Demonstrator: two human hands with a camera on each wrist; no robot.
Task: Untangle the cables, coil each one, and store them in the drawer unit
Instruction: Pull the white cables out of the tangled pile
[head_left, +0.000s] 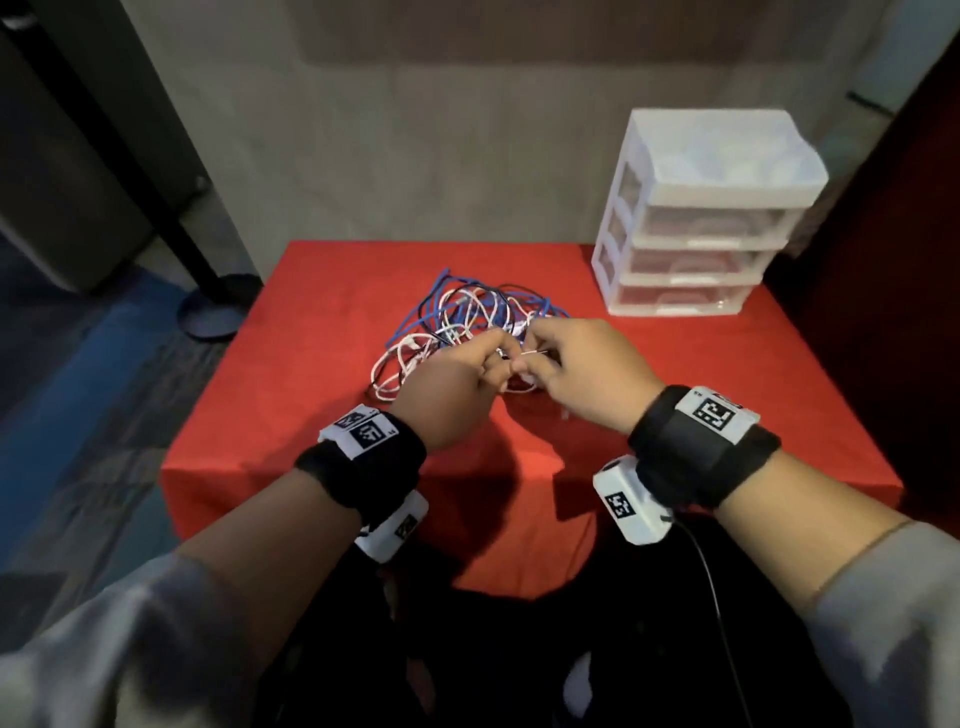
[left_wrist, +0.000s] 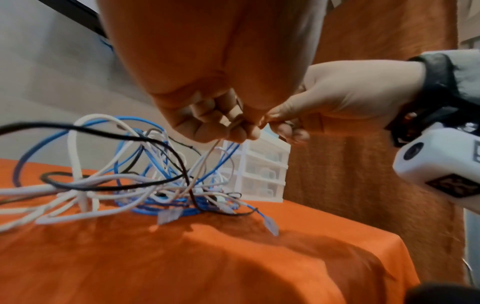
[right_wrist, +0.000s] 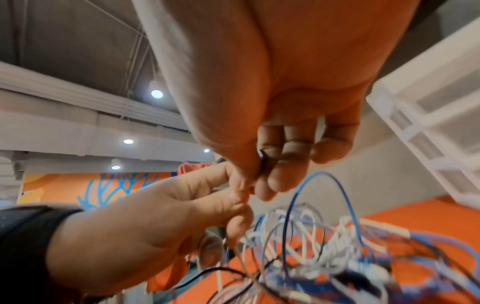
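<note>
A plain grey wall (head_left: 415, 156) stands behind the table draped in red cloth (head_left: 322, 332). Blue and grey carpet (head_left: 67, 395) covers the floor at left, where a dark post on a round base (head_left: 215, 306) rises. Overhead, round ceiling lights (right_wrist: 156, 94) glow; an orange mural with blue coral shapes (right_wrist: 114, 189) shows beyond.

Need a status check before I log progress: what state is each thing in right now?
Cable pile: blue, white and black cables still tangled, on the red cloth.
Thin strand: pinched by both hands, raised above the pile.
Drawer unit: upright, all three drawers closed.
Left hand: fingers curled, pinching the strand.
Right hand: fingers curled, pinching the strand.
</note>
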